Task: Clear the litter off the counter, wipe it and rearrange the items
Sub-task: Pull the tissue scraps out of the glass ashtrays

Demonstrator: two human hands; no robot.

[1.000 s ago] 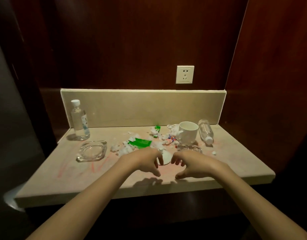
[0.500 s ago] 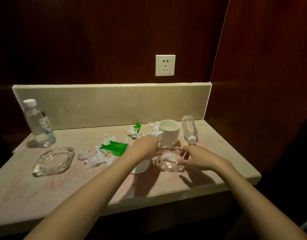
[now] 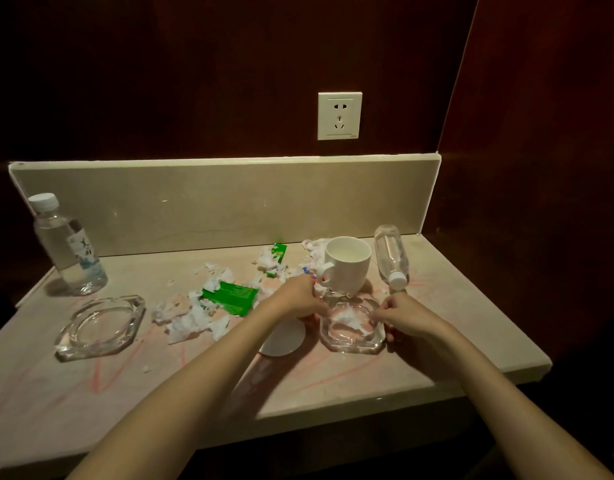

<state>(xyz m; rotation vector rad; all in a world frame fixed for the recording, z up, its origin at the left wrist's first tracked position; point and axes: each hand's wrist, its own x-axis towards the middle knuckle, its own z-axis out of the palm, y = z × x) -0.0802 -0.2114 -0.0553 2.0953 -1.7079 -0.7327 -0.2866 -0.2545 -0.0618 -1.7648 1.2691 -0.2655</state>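
Observation:
A glass ashtray point(image 3: 353, 336) with crumpled tissue inside sits near the counter's front right. My left hand point(image 3: 296, 298) grips its left rim and my right hand point(image 3: 403, 317) pinches its right rim. A white mug point(image 3: 348, 265) leans tilted on the ashtray's far edge, its handle by my left fingers. Torn white paper scraps point(image 3: 194, 317) and a green wrapper point(image 3: 230, 298) litter the middle of the beige counter point(image 3: 333, 386), which carries pink scribbles. A smaller green wrapper point(image 3: 278, 252) lies further back. A round white object point(image 3: 284, 338) is partly hidden under my left wrist.
A second glass ashtray point(image 3: 99, 327) stands at the left. An upright water bottle point(image 3: 69, 245) is at the back left, and another bottle point(image 3: 390, 257) lies on its side right of the mug. A wall socket point(image 3: 339, 116) sits above the backsplash.
Both hands moved forward from beside the round white object and took hold of the right ashtray's rims. The view has come closer to the counter.

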